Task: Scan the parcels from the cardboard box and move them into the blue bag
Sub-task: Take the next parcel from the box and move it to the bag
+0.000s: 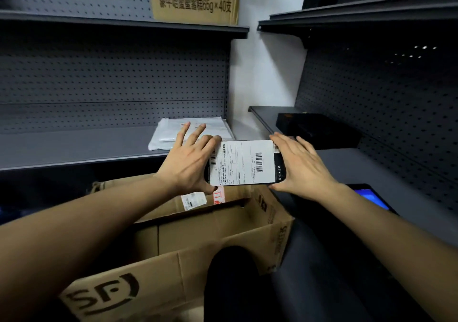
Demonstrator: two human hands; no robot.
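The phone [244, 163] was held level, long side across, with a shipping label and barcodes on its screen. The left hand [190, 159] pinched its left end between thumb and forefinger, the other fingers spread. The right hand [301, 166] gripped its right end, thumb under the lower corner and fingers along the top.

The open cardboard box [223, 232] stood directly below the phone, in front of the shelves. A dark object [230, 272] sat inside; what it was could not be told. A white parcel [168, 135] lay flat at the right end of the left shelf [74, 145], against its back edge.

A black box [319, 129] sat at the back left corner of the right shelf [347, 163]. A tablet [371, 196] with a blue screen lay near that shelf's front edge.
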